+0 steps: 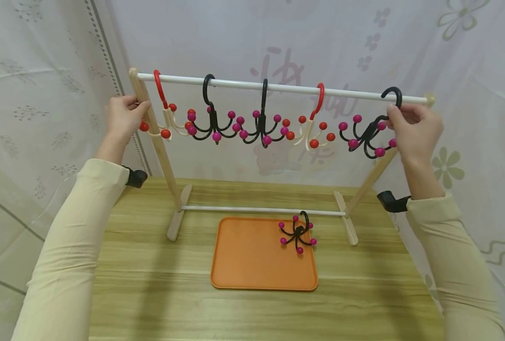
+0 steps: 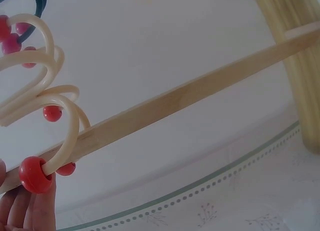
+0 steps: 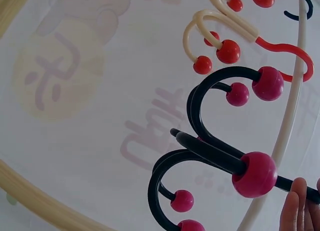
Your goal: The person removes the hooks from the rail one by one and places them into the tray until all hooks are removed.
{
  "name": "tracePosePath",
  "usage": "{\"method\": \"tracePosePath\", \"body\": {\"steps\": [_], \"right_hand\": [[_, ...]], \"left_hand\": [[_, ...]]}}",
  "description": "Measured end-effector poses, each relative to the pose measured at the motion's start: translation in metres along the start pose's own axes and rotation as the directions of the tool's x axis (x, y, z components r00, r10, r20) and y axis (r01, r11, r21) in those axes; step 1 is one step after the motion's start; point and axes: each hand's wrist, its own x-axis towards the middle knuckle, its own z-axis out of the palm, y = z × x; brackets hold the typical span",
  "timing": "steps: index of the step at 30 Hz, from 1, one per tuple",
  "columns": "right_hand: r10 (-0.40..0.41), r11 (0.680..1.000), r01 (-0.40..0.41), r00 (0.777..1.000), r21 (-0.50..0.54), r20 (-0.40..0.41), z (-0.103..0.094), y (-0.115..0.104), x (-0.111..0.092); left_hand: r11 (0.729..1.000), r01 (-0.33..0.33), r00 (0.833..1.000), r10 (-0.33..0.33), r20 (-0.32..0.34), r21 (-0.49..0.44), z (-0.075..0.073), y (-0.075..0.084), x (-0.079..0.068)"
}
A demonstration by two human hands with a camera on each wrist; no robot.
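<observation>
My left hand (image 1: 122,116) grips the left wooden post (image 1: 160,147) of a small rack, beside a cream multi-hook hanger (image 1: 167,118) with red balls and a red top hook. My right hand (image 1: 419,130) pinches the stem of a black multi-hook hanger (image 1: 368,135) with magenta balls, near the right end of the white rail (image 1: 346,91). This hanger tilts, its top hook curving over the rail. Between the hands hang two more black hangers (image 1: 213,124) and another cream one (image 1: 309,130). The right wrist view shows the held hanger's arms (image 3: 200,106) up close.
An orange tray (image 1: 257,265) lies on the wood-grain table (image 1: 150,303), with one black hanger (image 1: 298,232) at its back right corner. The rack's wooden feet (image 1: 175,225) and lower white bar (image 1: 257,209) stand behind it. Patterned curtains (image 1: 235,38) surround the table.
</observation>
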Motion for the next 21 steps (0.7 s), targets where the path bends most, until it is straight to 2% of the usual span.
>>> {"method": "tracePosePath", "body": {"steps": [11, 14, 18, 21], "right_hand": [[0.011, 0.998, -0.01, 1.0, -0.061, 0.012, -0.017, 0.029, -0.026], [-0.018, 0.997, 0.019, 1.0, -0.078, 0.019, -0.016, 0.04, -0.034], [-0.005, 0.998, 0.007, 0.999, -0.068, 0.032, -0.011, 0.056, -0.047], [0.006, 0.994, 0.0, 0.998, -0.105, 0.059, -0.005, 0.065, -0.059]], "left_hand": [[1.0, -0.002, 1.0, 0.002, -0.009, 0.004, 0.0, 0.0, 0.0], [1.0, -0.006, 1.0, 0.006, -0.012, 0.008, 0.0, 0.001, 0.0], [1.0, -0.007, 1.0, 0.007, -0.01, -0.002, 0.001, 0.001, 0.0], [1.0, -0.007, 1.0, 0.007, -0.009, -0.008, 0.001, 0.001, -0.001]]}}
